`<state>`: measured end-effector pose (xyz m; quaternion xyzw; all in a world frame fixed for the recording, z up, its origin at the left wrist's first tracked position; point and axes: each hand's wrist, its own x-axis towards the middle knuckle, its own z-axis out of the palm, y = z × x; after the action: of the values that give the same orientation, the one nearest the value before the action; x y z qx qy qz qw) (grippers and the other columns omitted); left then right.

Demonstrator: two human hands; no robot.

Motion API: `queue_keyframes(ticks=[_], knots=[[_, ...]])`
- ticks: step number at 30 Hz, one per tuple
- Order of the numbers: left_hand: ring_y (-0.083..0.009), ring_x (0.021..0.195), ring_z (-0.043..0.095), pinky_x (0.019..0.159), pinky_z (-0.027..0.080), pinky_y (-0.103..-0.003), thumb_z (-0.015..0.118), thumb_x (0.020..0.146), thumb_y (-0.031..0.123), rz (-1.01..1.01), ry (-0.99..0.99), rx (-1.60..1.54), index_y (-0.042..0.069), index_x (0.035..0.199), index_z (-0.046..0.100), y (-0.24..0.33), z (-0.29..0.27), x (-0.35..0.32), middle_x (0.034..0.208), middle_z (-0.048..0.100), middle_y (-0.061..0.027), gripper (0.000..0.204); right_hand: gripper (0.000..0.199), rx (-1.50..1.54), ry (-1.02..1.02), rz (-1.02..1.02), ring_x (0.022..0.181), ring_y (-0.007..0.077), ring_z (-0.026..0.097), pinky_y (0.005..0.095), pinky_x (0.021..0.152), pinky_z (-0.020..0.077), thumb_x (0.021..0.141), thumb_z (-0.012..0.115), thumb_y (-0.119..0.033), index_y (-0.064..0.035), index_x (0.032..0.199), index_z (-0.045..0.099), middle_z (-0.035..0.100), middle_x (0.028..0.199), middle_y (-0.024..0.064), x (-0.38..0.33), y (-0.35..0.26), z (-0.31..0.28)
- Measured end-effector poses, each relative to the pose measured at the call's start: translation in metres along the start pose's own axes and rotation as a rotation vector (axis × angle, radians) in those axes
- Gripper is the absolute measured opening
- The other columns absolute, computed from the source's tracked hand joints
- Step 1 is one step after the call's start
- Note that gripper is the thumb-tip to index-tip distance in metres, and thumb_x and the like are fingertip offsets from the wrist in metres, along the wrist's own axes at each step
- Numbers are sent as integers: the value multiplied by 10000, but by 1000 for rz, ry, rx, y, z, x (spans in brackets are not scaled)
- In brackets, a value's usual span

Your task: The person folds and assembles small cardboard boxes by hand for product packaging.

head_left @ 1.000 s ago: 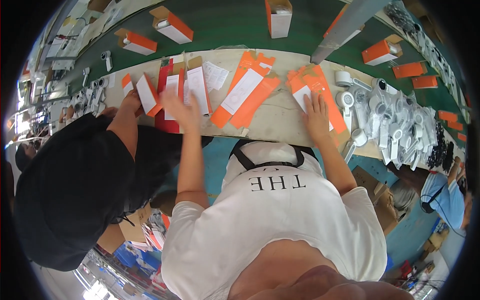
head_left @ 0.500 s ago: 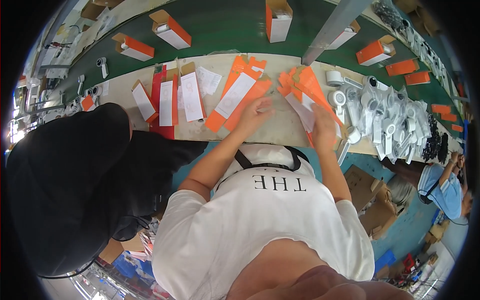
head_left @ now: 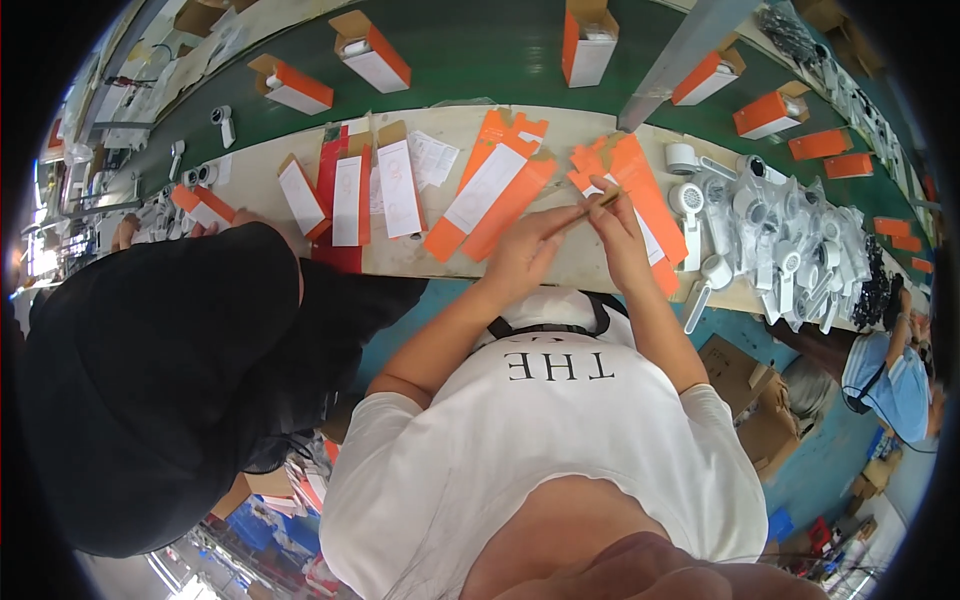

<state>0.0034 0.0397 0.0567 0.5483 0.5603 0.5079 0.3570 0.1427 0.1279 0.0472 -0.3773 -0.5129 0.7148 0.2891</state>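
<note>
My right hand (head_left: pixel 624 240) grips a flattened carton (head_left: pixel 606 199), seen nearly edge-on as a thin brown strip. At the strip's left end, the closed fingers of my left hand (head_left: pixel 528 248) meet it; their exact hold is partly hidden. Just beyond my right hand lies a fanned stack of flat orange-and-white cartons (head_left: pixel 640 175). More flat cartons (head_left: pixel 487 188) overlap on the tabletop, left of my hands. White handheld devices with round heads (head_left: pixel 688 200) lie to the right of the stack.
Made-up boxes (head_left: pixel 398 185) stand at left near printed sheets (head_left: pixel 434 158). Open boxes (head_left: pixel 590 50) sit on the green conveyor (head_left: pixel 480 70) behind the table. A metal post (head_left: pixel 665 85) rises ahead. Bagged devices (head_left: pixel 780 235) crowd the right. A person in black (head_left: pixel 150 370) works close on my left.
My right hand has drawn a flattened carton off the right stack and turned it edge-on. My left hand has moved across to meet it. The whole view has shifted slightly.
</note>
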Motion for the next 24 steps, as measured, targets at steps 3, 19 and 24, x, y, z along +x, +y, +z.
queue_keyframes(ticks=[3, 19, 24], knots=[[-256, 1131, 479, 947, 360, -344, 594, 822, 341, 39, -9, -199, 27, 1279, 407, -5, 8, -16, 1241, 485, -145, 586, 627, 42, -200, 18, 1130, 184, 427, 314, 991, 296, 738, 453, -126, -52, 1340, 294, 475, 1183, 84, -2, 1, 2], [-196, 1073, 459, 898, 383, -312, 538, 754, 13, -199, 579, -472, 15, 1173, 361, -15, 2, -31, 1144, 436, -119, 454, 707, 393, -473, 151, 1300, 209, 259, 338, 1060, 176, 846, 507, -324, -26, 1396, 178, 246, 1425, 108, 11, 1, 33], [-256, 976, 514, 836, 417, -340, 683, 714, 96, 252, 469, 227, 44, 940, 489, -41, -6, -41, 1099, 476, -165, 302, 570, 392, -453, 231, 1296, 207, 272, 311, 1042, 234, 882, 439, -151, -38, 1390, 209, 274, 1412, 125, 8, 10, 44]])
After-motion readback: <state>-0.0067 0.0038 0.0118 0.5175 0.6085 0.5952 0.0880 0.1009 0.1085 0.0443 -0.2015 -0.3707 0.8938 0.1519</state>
